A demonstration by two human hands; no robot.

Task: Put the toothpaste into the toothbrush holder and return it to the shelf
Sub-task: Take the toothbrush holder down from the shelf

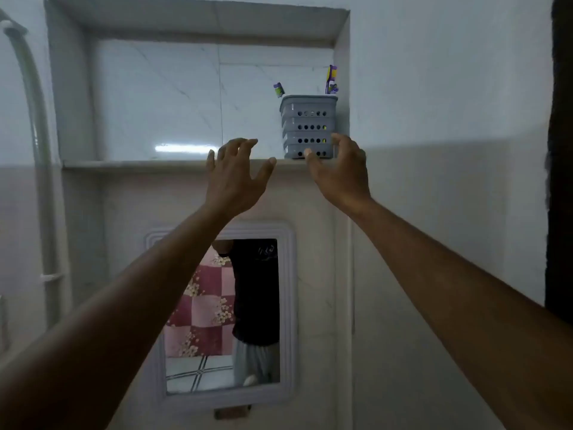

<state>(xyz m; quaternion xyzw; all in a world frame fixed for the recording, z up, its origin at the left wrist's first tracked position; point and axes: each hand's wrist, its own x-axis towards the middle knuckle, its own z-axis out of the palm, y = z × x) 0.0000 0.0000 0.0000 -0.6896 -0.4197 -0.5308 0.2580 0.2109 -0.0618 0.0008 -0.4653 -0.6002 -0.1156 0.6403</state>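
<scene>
Neither hand grips anything: the left hand (237, 175) is raised with its fingers spread apart in front of the shelf (139, 163), empty and touching nothing, and the right hand (339, 169) is likewise open, its thumb just in front of the lower edge of the toothbrush holder (307, 127) and its fingers beside the holder's right wall, whether touching or barely clear cannot be told. Going from the left, a pale pipe (37, 135) runs down the wall, then comes the tiled recess whose ledge is bare along most of its width. At its right end the grey holder, pierced with rows of round holes, stands upright against the recess's side wall. Out of its top on the left pokes what looks like the toothpaste (278, 89), a purple and green end, and on the right stand toothbrushes (331, 79). Below the shelf hangs a mirror (223, 315). Judging by this, the task looks as good as done: toothpaste in, holder on the shelf; only drawing both hands away seems left.
</scene>
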